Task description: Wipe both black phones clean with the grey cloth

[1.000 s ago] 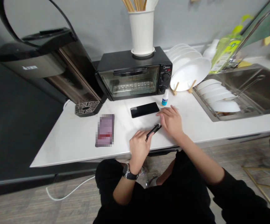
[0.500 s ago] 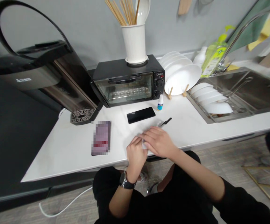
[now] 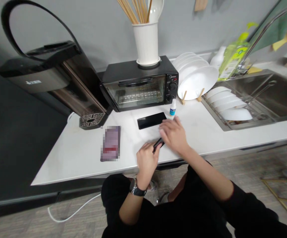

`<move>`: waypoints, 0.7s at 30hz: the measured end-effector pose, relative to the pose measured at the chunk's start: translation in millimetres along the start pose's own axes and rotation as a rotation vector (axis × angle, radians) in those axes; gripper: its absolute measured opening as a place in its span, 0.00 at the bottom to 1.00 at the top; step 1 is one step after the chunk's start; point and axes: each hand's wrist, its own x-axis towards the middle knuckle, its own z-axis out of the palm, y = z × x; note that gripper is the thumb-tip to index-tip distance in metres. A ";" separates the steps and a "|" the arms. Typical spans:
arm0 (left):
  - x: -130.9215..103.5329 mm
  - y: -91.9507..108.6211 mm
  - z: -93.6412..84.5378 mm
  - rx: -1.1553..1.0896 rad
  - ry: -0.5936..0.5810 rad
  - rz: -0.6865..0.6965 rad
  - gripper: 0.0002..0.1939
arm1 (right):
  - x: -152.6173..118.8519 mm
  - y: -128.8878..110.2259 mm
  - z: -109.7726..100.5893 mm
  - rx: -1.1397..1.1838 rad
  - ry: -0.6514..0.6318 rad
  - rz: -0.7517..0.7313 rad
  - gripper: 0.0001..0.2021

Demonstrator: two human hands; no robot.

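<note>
My left hand is closed around a slender black object low over the counter's front part; fingers cover much of it, so its exact kind does not show. Just beyond the object's far end is my right hand, its fingers stretched and somewhat apart, slightly blurred. Behind the hands lies a phone with a dark screen. A small white bottle with a blue label stands upright just past my right fingertips. To the left, a flat rectangular item with a pixelated surface lies on the counter.
A black toaster oven bears a white chopstick holder. At the left stands a tall dark drinks machine. White plates fill a rack beside the sink, where bowls lean. The white counter ends before my legs.
My hands, together before around something whitish, have come apart. The right moved up and away; the left now holds the black object. The whitish thing no longer shows. The view shifted slightly.
</note>
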 end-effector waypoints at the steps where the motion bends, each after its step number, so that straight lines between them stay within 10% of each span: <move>1: -0.7 -0.3 0.2 0.015 0.001 -0.006 0.12 | -2.1 -3.8 1.4 0.042 -0.016 -0.116 0.19; 4: -1.8 -1.0 0.6 0.023 -0.001 0.005 0.12 | -5.6 -6.3 2.5 0.085 -0.095 -0.357 0.21; 8: -0.2 0.3 0.2 -0.072 -0.009 0.048 0.07 | -0.8 3.7 -1.9 -0.088 0.027 0.089 0.21; 13: -0.8 -0.2 -0.1 -0.013 0.004 0.032 0.10 | -3.4 -4.7 -2.1 0.063 -0.103 -0.268 0.17; 18: -0.4 0.7 -0.5 -0.091 -0.014 0.064 0.07 | -1.5 5.4 -2.7 -0.092 0.042 0.068 0.21; 21: -1.4 -0.5 0.3 -0.050 0.004 0.043 0.08 | -2.6 -4.8 -0.7 0.021 -0.014 -0.096 0.18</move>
